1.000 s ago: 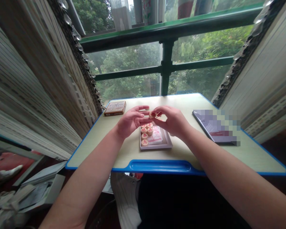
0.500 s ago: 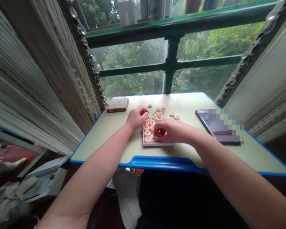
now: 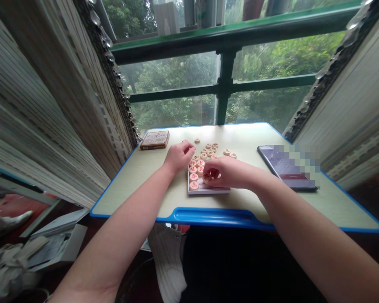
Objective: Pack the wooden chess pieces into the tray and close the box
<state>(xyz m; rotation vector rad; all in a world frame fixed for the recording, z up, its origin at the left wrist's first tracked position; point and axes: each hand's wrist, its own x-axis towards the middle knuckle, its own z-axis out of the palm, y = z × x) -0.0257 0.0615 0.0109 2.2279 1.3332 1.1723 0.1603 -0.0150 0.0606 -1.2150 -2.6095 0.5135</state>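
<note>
A shallow white box tray lies near the front of the small table. Round wooden chess pieces with red characters stand in rows in its left part. My right hand rests over the tray with fingers pinched on one piece. Curled loosely, my left hand lies on the table just left of the tray's far corner; whether it holds anything is hidden. Several loose pieces lie scattered on the table beyond the tray.
A brown box lid lies at the table's far left. A dark phone lies at the right. Blinds close in on both sides, and a green window frame stands behind the table. The front edge has a blue handle slot.
Both hands were raised together holding a piece; the right hand has come down into the tray with it and the left hand has dropped to the table, uncovering the loose pieces.
</note>
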